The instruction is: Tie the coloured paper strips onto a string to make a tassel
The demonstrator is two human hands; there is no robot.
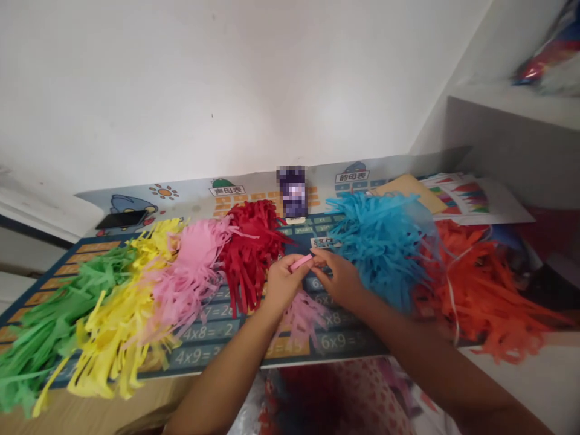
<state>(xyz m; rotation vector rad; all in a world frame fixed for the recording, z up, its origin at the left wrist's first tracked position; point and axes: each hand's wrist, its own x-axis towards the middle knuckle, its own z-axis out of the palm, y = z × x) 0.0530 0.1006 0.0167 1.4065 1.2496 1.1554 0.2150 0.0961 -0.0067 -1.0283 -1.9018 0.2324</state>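
Note:
At the middle of the desk my left hand (287, 277) is closed on a small pink paper strip (301, 262), its thumb along the strip. My right hand (336, 275) meets the strip's right end with bent fingers; thumb and fingertips are close together there. Pink paper fringe (304, 317) hangs below and between the hands, over the printed mat. To the left of my hands lies a red fringe bundle (251, 248), and to the right a blue one (380, 241).
Pink (194, 260), yellow (118, 326) and green (67, 314) fringe bundles spread over the left of the mat (203, 344). Orange fringe (489, 290) lies at the right. A small dark, pixelated box (293, 192) stands at the back; a black phone (122, 219) lies back left.

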